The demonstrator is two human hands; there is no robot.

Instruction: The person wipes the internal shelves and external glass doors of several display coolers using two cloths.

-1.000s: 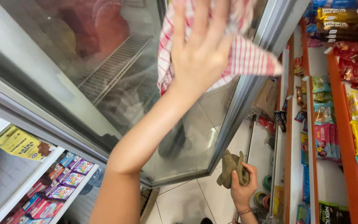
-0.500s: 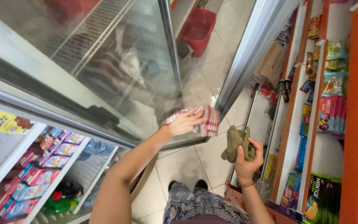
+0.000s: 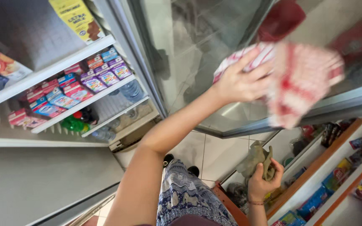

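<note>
My left hand (image 3: 241,81) presses a red-and-white checked cloth (image 3: 302,79) flat against the glass of an open fridge door (image 3: 189,54), close to the door's lower frame. The cloth is blurred and spreads to the right of my fingers. Lower down, near my hip, my right hand (image 3: 264,180) is closed around a crumpled olive-brown rag (image 3: 254,159). A thin bracelet sits on that wrist.
The open fridge (image 3: 63,96) at left has white shelves with small drink cartons, a yellow carton and bottles below. Orange-edged shop shelves (image 3: 336,180) with packaged snacks run along the right. A tiled floor (image 3: 214,150) and my patterned trousers (image 3: 185,196) lie below.
My left hand has swept the checked cloth from high on the glass down to the door's lower edge and then rightward. My right hand still holds the olive rag low at my side.
</note>
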